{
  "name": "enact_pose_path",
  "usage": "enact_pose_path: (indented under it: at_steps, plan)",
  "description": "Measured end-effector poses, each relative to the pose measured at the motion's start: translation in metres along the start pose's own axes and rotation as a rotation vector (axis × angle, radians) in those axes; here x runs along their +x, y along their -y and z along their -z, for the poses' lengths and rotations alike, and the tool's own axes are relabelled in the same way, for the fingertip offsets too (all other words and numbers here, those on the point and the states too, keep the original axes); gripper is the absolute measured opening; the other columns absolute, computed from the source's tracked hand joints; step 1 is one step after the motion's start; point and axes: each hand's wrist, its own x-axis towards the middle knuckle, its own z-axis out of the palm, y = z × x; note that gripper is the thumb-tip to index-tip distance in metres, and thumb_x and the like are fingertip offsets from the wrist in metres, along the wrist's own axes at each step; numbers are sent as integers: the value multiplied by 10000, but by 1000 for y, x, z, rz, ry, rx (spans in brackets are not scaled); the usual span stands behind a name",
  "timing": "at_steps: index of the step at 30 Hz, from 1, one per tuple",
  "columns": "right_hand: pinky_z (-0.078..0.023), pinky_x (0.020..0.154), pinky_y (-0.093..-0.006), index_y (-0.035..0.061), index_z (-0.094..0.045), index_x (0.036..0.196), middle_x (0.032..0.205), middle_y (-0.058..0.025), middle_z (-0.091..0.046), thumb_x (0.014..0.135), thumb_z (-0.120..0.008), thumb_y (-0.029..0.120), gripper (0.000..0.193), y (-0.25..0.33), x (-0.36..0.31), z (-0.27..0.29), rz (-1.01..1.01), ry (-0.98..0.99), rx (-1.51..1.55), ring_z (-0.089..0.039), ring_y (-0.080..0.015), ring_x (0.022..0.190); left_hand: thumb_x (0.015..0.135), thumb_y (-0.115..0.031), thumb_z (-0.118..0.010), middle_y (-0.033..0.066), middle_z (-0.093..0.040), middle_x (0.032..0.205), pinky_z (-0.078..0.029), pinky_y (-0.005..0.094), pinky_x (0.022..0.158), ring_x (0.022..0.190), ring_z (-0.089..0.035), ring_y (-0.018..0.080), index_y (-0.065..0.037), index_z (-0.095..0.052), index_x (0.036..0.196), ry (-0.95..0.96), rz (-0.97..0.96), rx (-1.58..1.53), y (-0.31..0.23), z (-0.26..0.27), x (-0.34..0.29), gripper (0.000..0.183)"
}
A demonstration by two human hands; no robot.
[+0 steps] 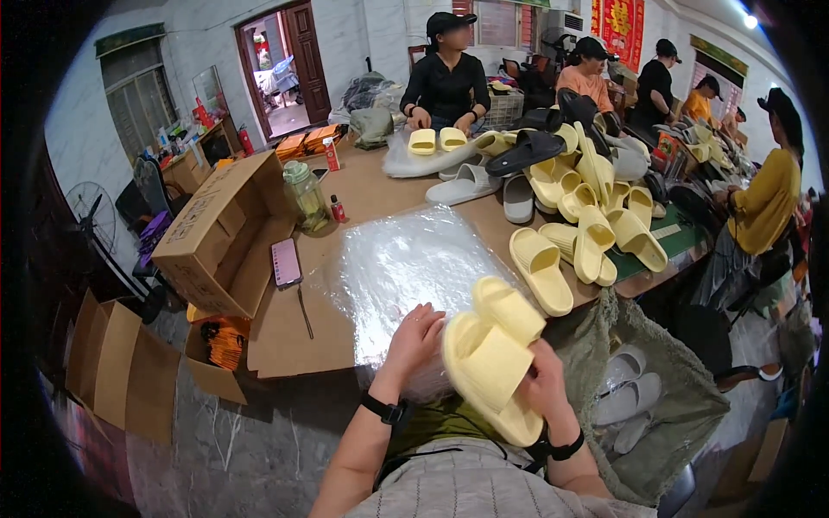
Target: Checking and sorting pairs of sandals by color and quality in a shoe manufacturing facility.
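right hand [544, 380] gripped a pair of pale yellow slippers [496, 358] stacked sole to sole, held over the table edge [294, 345]. left hand [414, 337] lay flat, fingers spread, on the stack of clear plastic bags [406, 268]. risk: slick film could slide under the palm; the pair could splay apart in a one-handed hold.

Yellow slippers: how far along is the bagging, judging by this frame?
Done: nothing visibly bagged by this person. In hand: the right hand holds a pair of yellow slippers, while the left hand rests on the stack of clear plastic bags. Left: a loose pile of yellow slippers on the table, and grey ones in the sack.
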Motion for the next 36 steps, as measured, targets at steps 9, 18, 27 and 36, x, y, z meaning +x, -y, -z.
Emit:
enact_pose_path:
  at_steps: [9,18,27,36]
  plan:
    - [-528,711,-457,-13,-598,1175,1020,-163,-603,868,-660,108,336,7,-7,-7,-70,294,-429,-629,-393,837,1045,-230,-520,185,-503,1504,-474,351,1030,1275,-590,292,-68,-654,1318,-9,104,-182,-12,28,0,345]
    - [-536,699,-493,0,-597,1106,1052,-180,-593,904,-635,141,249,3,7,-35,-67,215,-456,-636,-422,826,982,-214,-595,183,-532,1462,-377,528,1124,1343,-477,436,-93,-705,1222,-44,-327,136,-55,17,-19,291]
    - [-523,808,-491,-6,-581,1140,1110,-229,-624,917,-600,139,266,-105,63,-120,-36,161,-232,-631,-427,937,991,-169,-532,113,-503,1517,-281,511,1199,1455,-371,391,-117,-678,1284,130,-450,0,-95,36,-36,331]
    - [-532,793,-485,42,-518,1260,1123,-168,-572,904,-658,323,475,-65,116,-128,-113,69,-539,-596,-351,1054,933,-126,-634,129,-537,1489,-337,469,1171,1431,-418,378,-79,-680,1291,142,-439,-106,-82,54,-39,364]
